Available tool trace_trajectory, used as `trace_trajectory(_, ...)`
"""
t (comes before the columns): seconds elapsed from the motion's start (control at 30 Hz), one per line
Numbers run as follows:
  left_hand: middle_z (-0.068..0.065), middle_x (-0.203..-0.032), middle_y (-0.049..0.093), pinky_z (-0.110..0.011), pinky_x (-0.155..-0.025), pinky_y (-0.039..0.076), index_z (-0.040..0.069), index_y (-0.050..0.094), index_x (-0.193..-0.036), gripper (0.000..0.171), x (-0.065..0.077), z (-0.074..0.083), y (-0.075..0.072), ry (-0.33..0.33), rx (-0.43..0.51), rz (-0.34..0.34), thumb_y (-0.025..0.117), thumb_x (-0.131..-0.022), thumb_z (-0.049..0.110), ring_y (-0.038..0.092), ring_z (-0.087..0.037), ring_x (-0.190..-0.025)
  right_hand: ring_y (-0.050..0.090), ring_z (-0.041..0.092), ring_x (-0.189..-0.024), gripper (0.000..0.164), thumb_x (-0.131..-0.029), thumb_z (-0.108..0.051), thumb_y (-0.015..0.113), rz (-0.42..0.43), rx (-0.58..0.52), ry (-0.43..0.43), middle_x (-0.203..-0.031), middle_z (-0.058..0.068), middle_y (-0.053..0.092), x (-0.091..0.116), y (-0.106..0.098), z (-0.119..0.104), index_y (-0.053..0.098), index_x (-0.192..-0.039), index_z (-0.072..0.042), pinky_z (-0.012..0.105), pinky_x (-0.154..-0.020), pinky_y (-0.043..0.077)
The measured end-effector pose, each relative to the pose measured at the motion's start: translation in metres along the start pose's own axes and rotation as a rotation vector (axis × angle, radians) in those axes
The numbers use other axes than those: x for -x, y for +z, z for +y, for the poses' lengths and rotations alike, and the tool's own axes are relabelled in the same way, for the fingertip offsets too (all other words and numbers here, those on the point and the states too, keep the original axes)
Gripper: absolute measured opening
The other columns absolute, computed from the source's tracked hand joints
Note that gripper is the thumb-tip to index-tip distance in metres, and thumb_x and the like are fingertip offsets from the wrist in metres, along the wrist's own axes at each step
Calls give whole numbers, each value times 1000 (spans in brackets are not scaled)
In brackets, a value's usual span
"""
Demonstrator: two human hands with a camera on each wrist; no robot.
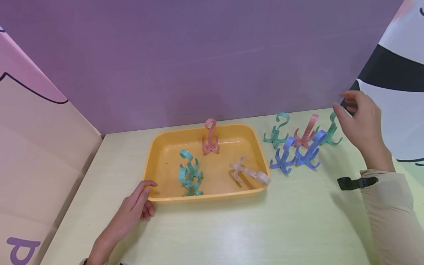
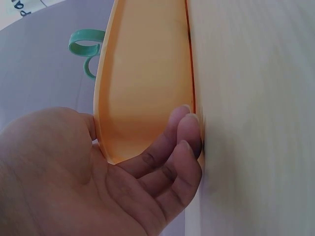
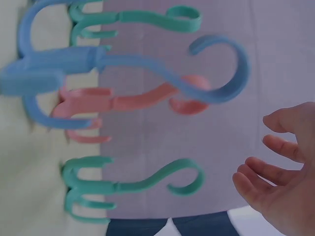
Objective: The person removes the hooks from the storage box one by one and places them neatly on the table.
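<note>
My left hand [image 1: 127,211] grips the front left corner of a yellow plastic tray [image 1: 212,197]; in the left wrist view its fingers curl against the tray's outer wall [image 2: 147,73]. Inside the tray, a pink swivel hook [image 1: 210,143] stands upright, two green hooks [image 1: 191,171] sit close together, and a pale pink hook [image 1: 246,170] lies tipped toward the right wall. My right hand [image 1: 363,123] hovers with nothing in it, fingers loosely bent, near a green hook [image 3: 93,187] at the far right of the table.
Right of the tray stand another green hook [image 1: 275,136], a pink hook [image 1: 304,140] and two blue hooks [image 1: 283,161], bunched closely. A purple wall panel [image 1: 185,66] rises behind the pale table [image 1: 212,235], with printed side panels left and right.
</note>
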State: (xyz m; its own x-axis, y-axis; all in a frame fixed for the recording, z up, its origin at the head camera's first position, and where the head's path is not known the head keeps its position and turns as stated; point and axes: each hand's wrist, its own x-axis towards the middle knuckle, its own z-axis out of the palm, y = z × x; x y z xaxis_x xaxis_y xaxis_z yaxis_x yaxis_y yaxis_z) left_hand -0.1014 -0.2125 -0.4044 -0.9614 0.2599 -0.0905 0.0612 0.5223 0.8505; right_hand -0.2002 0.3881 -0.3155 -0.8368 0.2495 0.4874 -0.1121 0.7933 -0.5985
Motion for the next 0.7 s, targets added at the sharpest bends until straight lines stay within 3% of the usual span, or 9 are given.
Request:
trace_trajectory(0.47, -9, -71, 63, -31, -55, 52, 21, 49, -131, 36, 0, 0, 1, -19, -8, 14, 30, -110, 42, 61, -22, -59, 51, 40, -121, 43, -101, -24, 57, -2, -10, -123, -137, 18, 53, 12, -1, -47, 53, -140, -7, 6, -98, 31)
trace_trajectory(0.7, -9, -71, 63, -31, -54, 51, 22, 49, -132, 35, 0, -1, 1, -7, -10, 14, 30, -110, 42, 60, -23, -58, 52, 38, -118, 41, -101, -22, 58, 5, -15, -170, -137, 15, 55, 16, -2, -59, 54, -139, -8, 4, -95, 30)
